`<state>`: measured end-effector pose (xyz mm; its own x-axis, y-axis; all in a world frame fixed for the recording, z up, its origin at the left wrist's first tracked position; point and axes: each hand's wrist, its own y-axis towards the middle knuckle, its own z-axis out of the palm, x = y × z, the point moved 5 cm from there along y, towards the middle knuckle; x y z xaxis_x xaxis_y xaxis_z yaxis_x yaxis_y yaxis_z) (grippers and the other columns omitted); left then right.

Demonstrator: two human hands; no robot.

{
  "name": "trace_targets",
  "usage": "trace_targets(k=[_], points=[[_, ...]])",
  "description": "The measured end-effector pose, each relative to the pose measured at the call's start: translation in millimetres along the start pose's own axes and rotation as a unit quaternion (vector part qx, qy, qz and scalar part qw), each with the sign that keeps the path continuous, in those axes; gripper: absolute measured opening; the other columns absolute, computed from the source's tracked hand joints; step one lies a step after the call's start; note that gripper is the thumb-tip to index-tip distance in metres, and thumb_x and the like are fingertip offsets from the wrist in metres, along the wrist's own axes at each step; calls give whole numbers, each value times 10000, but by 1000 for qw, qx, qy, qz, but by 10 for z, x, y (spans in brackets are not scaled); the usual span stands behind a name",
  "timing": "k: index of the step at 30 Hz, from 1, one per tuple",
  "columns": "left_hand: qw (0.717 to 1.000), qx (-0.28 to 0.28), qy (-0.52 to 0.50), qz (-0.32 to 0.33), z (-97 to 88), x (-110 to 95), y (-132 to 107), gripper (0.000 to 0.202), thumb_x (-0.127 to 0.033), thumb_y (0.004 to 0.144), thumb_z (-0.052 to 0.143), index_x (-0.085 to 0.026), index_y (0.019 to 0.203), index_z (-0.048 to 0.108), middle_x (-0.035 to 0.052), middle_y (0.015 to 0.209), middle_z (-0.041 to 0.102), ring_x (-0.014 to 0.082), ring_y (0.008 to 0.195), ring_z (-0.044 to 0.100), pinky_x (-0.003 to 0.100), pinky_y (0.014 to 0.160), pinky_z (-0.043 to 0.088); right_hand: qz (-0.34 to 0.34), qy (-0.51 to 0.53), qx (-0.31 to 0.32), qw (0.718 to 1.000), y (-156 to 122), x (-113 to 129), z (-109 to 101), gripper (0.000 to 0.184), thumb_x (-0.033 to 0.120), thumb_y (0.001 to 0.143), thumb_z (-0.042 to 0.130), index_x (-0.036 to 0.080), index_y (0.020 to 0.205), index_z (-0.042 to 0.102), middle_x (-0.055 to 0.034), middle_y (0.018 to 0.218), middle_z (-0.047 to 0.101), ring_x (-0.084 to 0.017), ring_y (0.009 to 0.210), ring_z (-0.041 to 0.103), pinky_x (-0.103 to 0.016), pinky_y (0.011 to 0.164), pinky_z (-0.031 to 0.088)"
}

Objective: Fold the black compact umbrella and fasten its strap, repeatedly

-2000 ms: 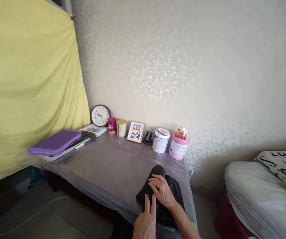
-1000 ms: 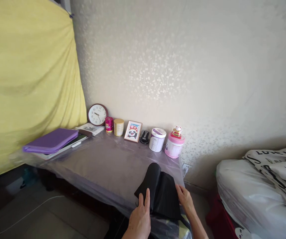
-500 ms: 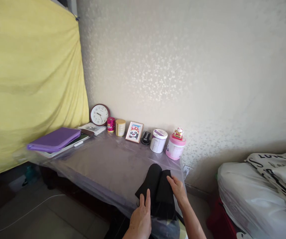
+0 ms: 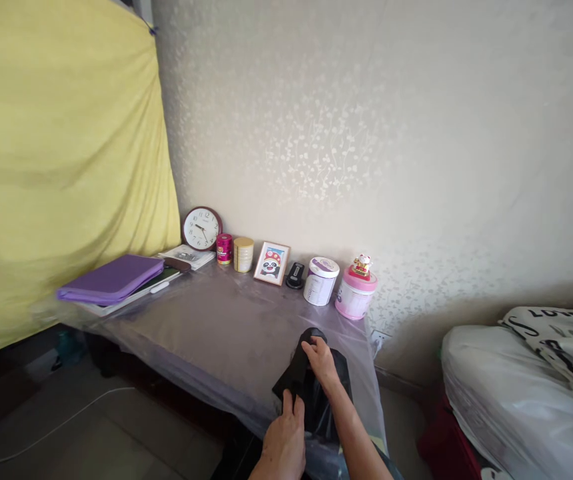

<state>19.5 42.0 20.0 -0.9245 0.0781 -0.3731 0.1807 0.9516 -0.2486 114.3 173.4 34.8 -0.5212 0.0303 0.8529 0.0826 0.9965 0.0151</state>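
right fingers (image 4: 308,348) grasp the far end of the black fabric (image 4: 315,400); left fingers (image 4: 287,402) touch it, grip unclear.

Flat, moderate indoor light, source out of frame. Beige leaf-patterned wall (image 4: 441,153) has shiny glints upper centre, shadow low right. Clear plastic sheeting on the table (image 4: 206,327) throws hazy sheen. Grey tiled floor (image 4: 101,433), lower left, is dim. Black folded fabric item (image 4: 315,400), lower centre, loses detail. Wide-angle stretch toward edges; small print on white purple-topped round canister (image 4: 319,288) unreadable.
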Motion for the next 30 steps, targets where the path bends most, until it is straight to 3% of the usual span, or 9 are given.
trace_targets(k=[5,10,14,17,20,24,27,30], points=[[999,-36,-19,5,-1,60,-32,603,-98,785,384,-147,1366,234,175,1418,249,197,1009,577,263,838,440,-46,-45,44,997,-35,89,78,308,348,819,416,157,1037,522,-6,621,666,-146,603,627,-240,569,448],[999,-42,-13,-10,-62,114,-166,575,-199,846,368,-111,1382,179,173,1414,261,210,1145,480,247,885,410,-84,-59,71,992,-111,203,96,238,346,824,397,186,896,558,2,659,686,-119,575,621,-231,612,432],[998,-57,6,-8,-205,81,-251,541,-174,831,385,-220,1358,270,116,1453,187,220,1175,444,272,878,422,-97,-77,73,990,-166,210,96,226,318,818,400,207,892,583,12,707,695,-112,575,611,-220,591,417],[998,-50,30,14,-267,-12,-256,606,-150,800,411,-302,1362,244,63,1481,101,240,1100,494,329,842,456,-113,-102,65,986,-188,221,89,220,294,815,399,219,879,595,16,718,698,-120,626,618,-220,599,410],[998,-36,53,26,-230,-88,-203,732,-101,754,432,-335,1382,135,39,1487,1,255,1017,538,373,787,488,-122,-116,63,984,-186,248,91,219,273,814,395,223,875,599,20,721,700,-127,652,622,-222,601,407],[996,-36,82,29,-97,-92,-70,804,-21,726,384,-324,1383,35,30,1480,11,215,916,585,338,731,515,-143,-118,64,981,-248,294,79,226,259,823,401,227,898,611,21,723,699,-137,676,625,-234,620,423],[992,-52,112,36,-18,-53,11,804,35,705,332,-275,1388,45,41,1475,42,169,844,606,282,700,519,-207,-76,60,974,-426,311,39,248,292,860,390,236,929,622,1,795,694,-144,749,625,-249,693,454],[988,-61,135,43,23,-31,42,773,40,703,335,-225,1391,101,68,1468,99,153,818,615,252,685,516,-297,-58,9,953,-629,264,-45,247,287,875,404,227,941,634,-43,938,673,-168,922,589,-302,837,451]])
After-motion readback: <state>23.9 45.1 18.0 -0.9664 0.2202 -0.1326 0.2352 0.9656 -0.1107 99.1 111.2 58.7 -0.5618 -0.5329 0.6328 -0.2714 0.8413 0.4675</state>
